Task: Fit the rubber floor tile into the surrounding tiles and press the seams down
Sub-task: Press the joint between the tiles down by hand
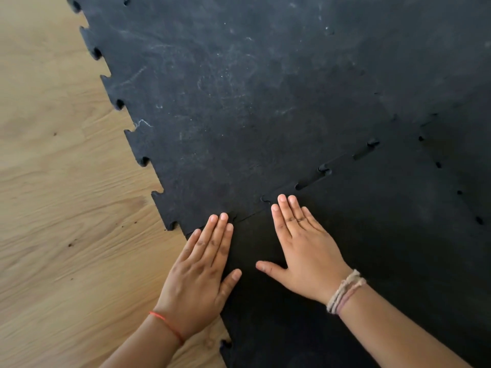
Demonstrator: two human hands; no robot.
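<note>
A dark rubber floor tile [372,248] with jigsaw edges lies at the lower right, meeting a larger scuffed black tile [225,102] above it. Their interlocking seam [313,179] runs diagonally up to the right; some tabs there show small gaps. My left hand [204,269] lies flat, palm down, at the near tile's left edge, fingertips at the seam. My right hand [303,251] lies flat on the near tile, fingers spread, fingertips touching the seam. Neither hand holds anything.
Light wood-grain flooring [66,208] fills the left side, beside the toothed outer edge of the tiles. Another seam [449,179] with small notch gaps runs down the right side of the mat.
</note>
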